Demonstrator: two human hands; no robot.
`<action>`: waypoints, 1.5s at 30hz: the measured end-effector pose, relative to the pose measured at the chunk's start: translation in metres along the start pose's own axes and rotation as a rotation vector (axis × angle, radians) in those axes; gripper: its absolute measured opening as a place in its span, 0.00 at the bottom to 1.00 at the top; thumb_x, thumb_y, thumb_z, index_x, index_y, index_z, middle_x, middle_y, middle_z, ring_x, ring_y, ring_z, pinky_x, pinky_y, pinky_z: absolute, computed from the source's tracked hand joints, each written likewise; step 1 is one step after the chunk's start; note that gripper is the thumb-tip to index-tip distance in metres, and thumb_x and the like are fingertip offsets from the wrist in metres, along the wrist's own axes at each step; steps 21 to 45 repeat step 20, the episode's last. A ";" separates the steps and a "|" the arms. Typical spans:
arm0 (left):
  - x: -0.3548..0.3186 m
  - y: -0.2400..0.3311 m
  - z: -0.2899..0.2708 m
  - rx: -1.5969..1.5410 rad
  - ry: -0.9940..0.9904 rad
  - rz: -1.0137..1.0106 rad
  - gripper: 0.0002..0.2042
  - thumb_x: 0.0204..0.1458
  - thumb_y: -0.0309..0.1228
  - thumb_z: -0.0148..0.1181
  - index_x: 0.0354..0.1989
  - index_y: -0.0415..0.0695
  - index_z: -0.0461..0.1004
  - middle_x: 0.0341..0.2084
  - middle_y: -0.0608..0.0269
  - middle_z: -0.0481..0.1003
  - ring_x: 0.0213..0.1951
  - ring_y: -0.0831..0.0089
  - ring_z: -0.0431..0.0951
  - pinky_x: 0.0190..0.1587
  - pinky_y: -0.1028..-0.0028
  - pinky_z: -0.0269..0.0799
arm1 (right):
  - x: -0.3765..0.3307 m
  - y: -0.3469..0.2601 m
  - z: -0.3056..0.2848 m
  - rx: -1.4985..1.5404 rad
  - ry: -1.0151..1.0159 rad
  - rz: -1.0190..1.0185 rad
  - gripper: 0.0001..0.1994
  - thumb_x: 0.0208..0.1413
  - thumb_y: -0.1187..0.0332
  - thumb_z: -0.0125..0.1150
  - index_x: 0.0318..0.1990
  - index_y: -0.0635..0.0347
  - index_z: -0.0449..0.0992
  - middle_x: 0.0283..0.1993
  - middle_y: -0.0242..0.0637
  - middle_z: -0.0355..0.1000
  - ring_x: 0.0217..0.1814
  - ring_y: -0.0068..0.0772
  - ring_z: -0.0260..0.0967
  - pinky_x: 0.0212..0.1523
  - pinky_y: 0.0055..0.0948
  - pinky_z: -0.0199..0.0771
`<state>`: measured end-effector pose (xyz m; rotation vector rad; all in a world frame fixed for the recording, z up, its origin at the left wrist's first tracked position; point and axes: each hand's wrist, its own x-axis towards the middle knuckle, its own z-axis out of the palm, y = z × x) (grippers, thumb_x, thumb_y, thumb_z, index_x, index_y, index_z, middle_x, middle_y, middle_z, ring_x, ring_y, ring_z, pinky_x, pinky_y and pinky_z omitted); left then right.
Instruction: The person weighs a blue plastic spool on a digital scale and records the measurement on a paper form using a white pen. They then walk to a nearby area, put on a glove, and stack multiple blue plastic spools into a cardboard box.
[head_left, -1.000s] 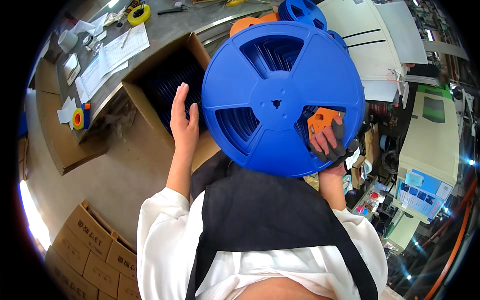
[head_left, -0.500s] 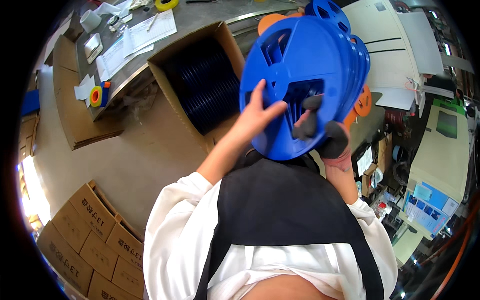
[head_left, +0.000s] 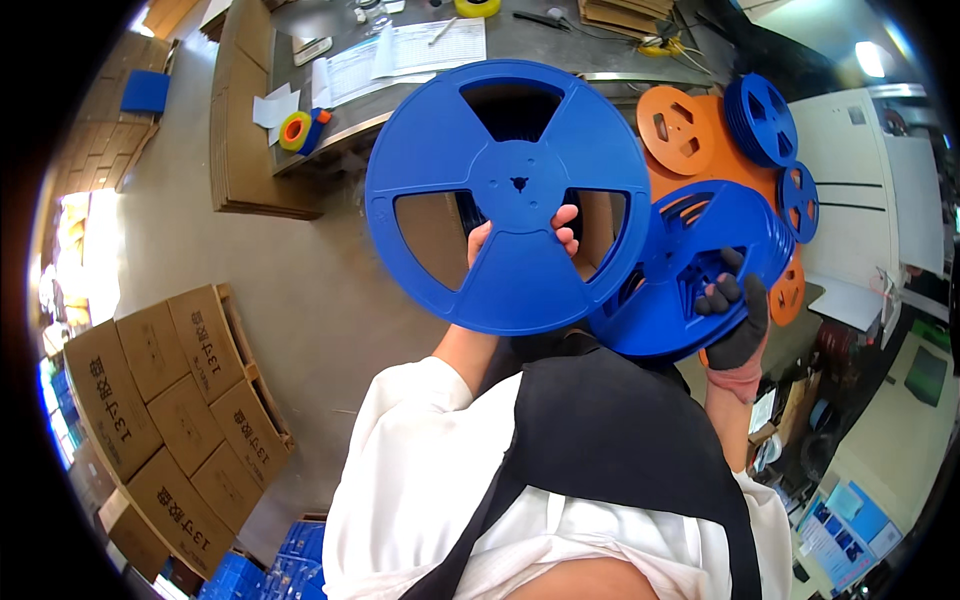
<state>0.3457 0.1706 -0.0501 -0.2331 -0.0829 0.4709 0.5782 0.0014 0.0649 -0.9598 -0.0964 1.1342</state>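
Observation:
A single blue plastic reel [head_left: 520, 275] is raised in front of me, its broad face toward me. My bare left hand [head_left: 566, 230] grips it through the cut-outs, fingers showing on both sides of one spoke. To the right, a stack of blue reels [head_left: 640, 325] leans tilted, its lower left part hidden behind the single reel. My right hand [head_left: 735, 310], in a grey and pink glove, closes on that stack with fingertips through a cut-out. Behind the raised reel, parts of an open cardboard box [head_left: 598, 225] with dark reels inside show through the gaps.
Orange reels [head_left: 675, 130] and more blue reels [head_left: 762, 120] lie at the far right. A metal workbench [head_left: 350, 75] with papers and tape runs across the back. Stacked cartons [head_left: 190, 400] stand at the lower left, and flattened cardboard [head_left: 240, 130] leans by the bench.
My left hand has taken one reel off the stack and moved it left, over the box. The stack, in my right hand, now sits lower and farther right. The view has turned.

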 end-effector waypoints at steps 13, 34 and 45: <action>-0.015 0.007 0.004 0.177 -0.061 0.198 0.40 0.51 0.45 0.57 0.65 0.29 0.49 0.54 0.46 0.68 0.54 0.55 0.70 0.63 0.59 0.61 | -0.028 -0.039 -0.083 0.167 -0.437 -0.270 0.30 0.48 0.57 0.62 0.59 0.51 0.63 0.27 0.23 0.65 0.27 0.24 0.64 0.34 0.28 0.61; -0.011 0.005 0.011 0.340 -0.130 0.373 0.42 0.52 0.52 0.55 0.67 0.35 0.47 0.62 0.43 0.58 0.53 0.57 0.69 0.60 0.56 0.64 | -0.040 -0.064 -0.104 0.304 -0.683 -0.385 0.28 0.50 0.47 0.61 0.56 0.45 0.65 0.25 0.25 0.68 0.22 0.26 0.64 0.29 0.28 0.64; -0.011 0.005 0.011 0.340 -0.130 0.373 0.42 0.52 0.52 0.55 0.67 0.35 0.47 0.62 0.43 0.58 0.53 0.57 0.69 0.60 0.56 0.64 | -0.040 -0.064 -0.104 0.304 -0.683 -0.385 0.28 0.50 0.47 0.61 0.56 0.45 0.65 0.25 0.25 0.68 0.22 0.26 0.64 0.29 0.28 0.64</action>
